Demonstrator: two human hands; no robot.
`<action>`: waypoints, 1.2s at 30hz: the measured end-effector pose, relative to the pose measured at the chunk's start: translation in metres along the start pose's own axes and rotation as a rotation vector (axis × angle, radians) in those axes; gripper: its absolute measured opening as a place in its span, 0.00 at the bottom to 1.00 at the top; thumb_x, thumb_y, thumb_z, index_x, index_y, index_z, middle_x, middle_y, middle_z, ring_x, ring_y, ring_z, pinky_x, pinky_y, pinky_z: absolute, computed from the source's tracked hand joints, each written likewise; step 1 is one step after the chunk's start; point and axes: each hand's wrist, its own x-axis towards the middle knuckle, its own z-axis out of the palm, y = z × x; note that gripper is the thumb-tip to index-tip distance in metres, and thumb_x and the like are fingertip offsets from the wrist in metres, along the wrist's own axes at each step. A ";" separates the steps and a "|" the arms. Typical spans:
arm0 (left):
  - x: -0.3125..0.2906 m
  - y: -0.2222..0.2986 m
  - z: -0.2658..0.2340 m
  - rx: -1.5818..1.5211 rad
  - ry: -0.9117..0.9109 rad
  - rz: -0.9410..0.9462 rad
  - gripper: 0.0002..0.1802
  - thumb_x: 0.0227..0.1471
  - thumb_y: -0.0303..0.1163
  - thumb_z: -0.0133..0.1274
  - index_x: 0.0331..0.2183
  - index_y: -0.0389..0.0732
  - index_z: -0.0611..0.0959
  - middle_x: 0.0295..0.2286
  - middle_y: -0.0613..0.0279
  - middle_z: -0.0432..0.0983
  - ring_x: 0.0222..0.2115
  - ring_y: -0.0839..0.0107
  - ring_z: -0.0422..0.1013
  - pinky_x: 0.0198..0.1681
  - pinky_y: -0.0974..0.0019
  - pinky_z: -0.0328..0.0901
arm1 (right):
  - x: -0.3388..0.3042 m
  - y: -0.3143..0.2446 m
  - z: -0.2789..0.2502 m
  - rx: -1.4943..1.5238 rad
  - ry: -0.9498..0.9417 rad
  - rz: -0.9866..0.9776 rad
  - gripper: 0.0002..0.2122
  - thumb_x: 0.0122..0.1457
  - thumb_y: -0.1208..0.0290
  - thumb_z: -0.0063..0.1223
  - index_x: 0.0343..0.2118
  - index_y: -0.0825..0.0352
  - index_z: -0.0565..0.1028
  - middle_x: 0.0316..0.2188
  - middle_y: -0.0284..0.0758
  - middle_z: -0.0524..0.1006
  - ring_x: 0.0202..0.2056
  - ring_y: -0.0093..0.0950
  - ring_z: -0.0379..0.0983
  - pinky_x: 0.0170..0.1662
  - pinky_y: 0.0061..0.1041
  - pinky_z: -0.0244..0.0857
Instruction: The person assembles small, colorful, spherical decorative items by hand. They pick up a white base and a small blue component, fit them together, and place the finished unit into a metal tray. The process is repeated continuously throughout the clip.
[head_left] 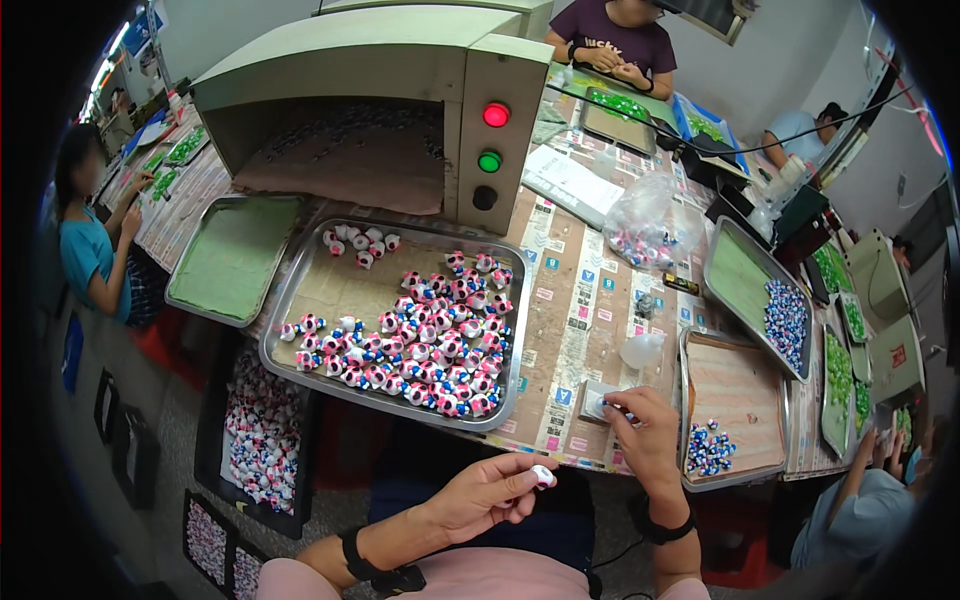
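Observation:
My left hand pinches a small white toy head between thumb and forefinger, in front of the table edge. My right hand has its fingertips pinched at a small pale square block on the table. A tiny blue-and-white piece shows at those fingertips, partly hidden. To the left, a metal tray holds many white, pink and blue toy figures, with a few white heads in its far left corner. Right of my right hand, a paper-lined tray carries a heap of small blue-and-white parts.
A beige tunnel machine with lit buttons stands behind the trays. A green-lined tray is at left; another, with blue parts, overlaps the right tray. A squeeze bottle and plastic bag lie between. Other people work around.

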 end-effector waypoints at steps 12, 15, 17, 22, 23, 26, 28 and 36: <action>0.013 -0.003 0.008 0.061 0.105 0.043 0.16 0.59 0.29 0.51 0.48 0.37 0.74 0.33 0.65 0.74 0.20 0.82 0.62 0.20 0.78 0.57 | -0.018 -0.030 -0.014 0.270 -0.037 0.122 0.08 0.49 0.80 0.61 0.33 0.69 0.80 0.28 0.37 0.78 0.27 0.24 0.74 0.30 0.20 0.67; 0.014 -0.003 0.009 0.088 0.126 0.054 0.16 0.57 0.28 0.53 0.48 0.37 0.75 0.32 0.67 0.73 0.21 0.83 0.64 0.20 0.78 0.58 | -0.029 -0.042 -0.015 0.438 -0.134 0.108 0.07 0.49 0.82 0.62 0.33 0.72 0.79 0.32 0.37 0.77 0.30 0.21 0.73 0.32 0.16 0.66; 0.014 -0.004 0.010 0.115 0.138 0.068 0.16 0.56 0.28 0.54 0.47 0.37 0.75 0.31 0.67 0.73 0.21 0.83 0.65 0.20 0.78 0.59 | -0.037 -0.048 -0.013 0.537 -0.190 0.141 0.08 0.50 0.82 0.62 0.34 0.72 0.79 0.33 0.37 0.77 0.33 0.22 0.74 0.35 0.17 0.68; 0.016 -0.003 0.015 0.205 0.204 0.084 0.16 0.54 0.27 0.56 0.45 0.37 0.77 0.28 0.68 0.73 0.19 0.83 0.65 0.18 0.79 0.59 | -0.045 -0.054 -0.008 0.575 -0.184 0.161 0.08 0.50 0.78 0.63 0.35 0.69 0.81 0.29 0.35 0.78 0.29 0.19 0.74 0.32 0.16 0.67; 0.015 -0.003 0.016 0.225 0.218 0.088 0.16 0.54 0.27 0.57 0.45 0.37 0.77 0.27 0.68 0.73 0.18 0.83 0.65 0.18 0.79 0.59 | -0.045 -0.053 -0.007 0.569 -0.191 0.157 0.08 0.50 0.79 0.63 0.35 0.69 0.81 0.29 0.35 0.78 0.29 0.19 0.74 0.32 0.16 0.68; 0.013 -0.003 0.019 0.293 0.248 0.115 0.16 0.53 0.26 0.58 0.44 0.37 0.79 0.26 0.67 0.74 0.18 0.84 0.65 0.17 0.80 0.58 | -0.046 -0.054 -0.009 0.564 -0.222 0.158 0.08 0.50 0.79 0.63 0.35 0.68 0.81 0.29 0.35 0.78 0.29 0.19 0.74 0.31 0.17 0.68; 0.012 -0.005 0.017 0.376 0.259 0.139 0.15 0.52 0.26 0.59 0.43 0.36 0.80 0.25 0.67 0.75 0.17 0.84 0.65 0.17 0.80 0.57 | -0.045 -0.054 -0.011 0.559 -0.237 0.137 0.08 0.50 0.79 0.64 0.35 0.67 0.81 0.28 0.35 0.78 0.28 0.20 0.74 0.31 0.17 0.68; 0.007 0.001 0.017 0.496 0.211 0.122 0.14 0.51 0.29 0.60 0.42 0.37 0.82 0.24 0.67 0.76 0.17 0.86 0.62 0.16 0.82 0.55 | -0.046 -0.050 -0.011 0.510 -0.288 0.046 0.11 0.46 0.81 0.66 0.34 0.68 0.81 0.28 0.37 0.79 0.29 0.25 0.75 0.31 0.20 0.68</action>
